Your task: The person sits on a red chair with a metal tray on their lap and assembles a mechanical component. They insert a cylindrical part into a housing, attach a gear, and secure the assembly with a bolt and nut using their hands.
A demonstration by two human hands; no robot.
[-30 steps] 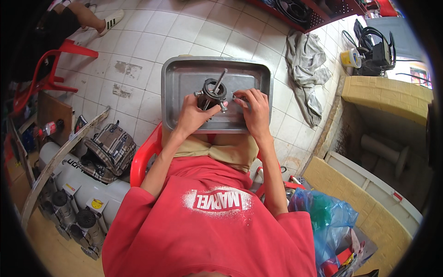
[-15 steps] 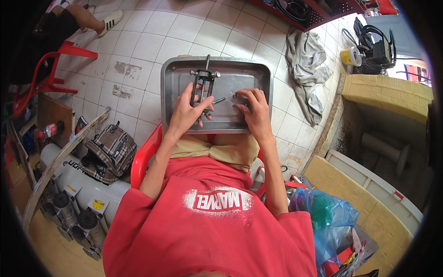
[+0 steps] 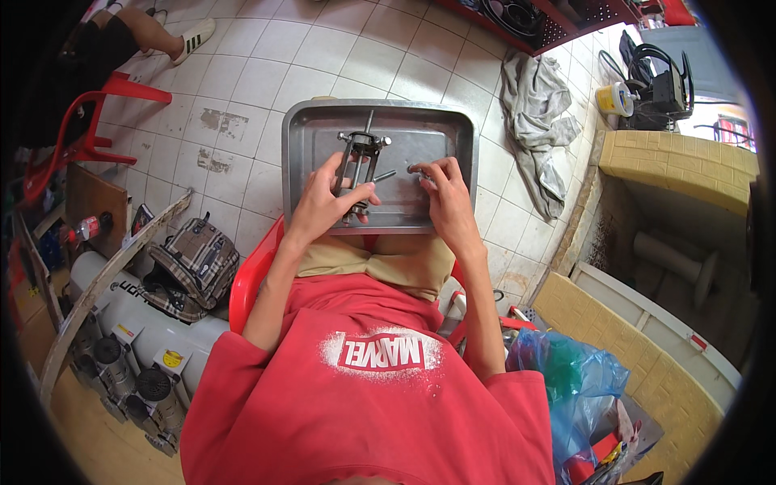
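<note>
A metal tray [image 3: 462, 121] rests across my lap. My left hand [image 3: 322, 202] is closed around the lower part of a dark metal puller [image 3: 364, 144], whose arms stretch away from me and whose centre rod sticks out at the far end. A short threaded rod [image 3: 386, 175] points out to the right of the puller; its near end is hidden by my left hand. At the right side of the tray my right hand [image 3: 446, 187] has its thumb and fingers drawn together at some small dark pieces, too small to name.
A red chair [image 3: 242, 283] is under me. On the tiled floor, a grey cloth [image 3: 537, 129] lies to the right and a plaid backpack [image 3: 192, 263] to the left, beside a white tank [image 3: 133, 295]. Another person's leg and shoe [image 3: 196, 39] show at the far left.
The puller has tilted and shifted slightly toward me in my left hand. My right thumb and fingers have come closer together over the tray.
</note>
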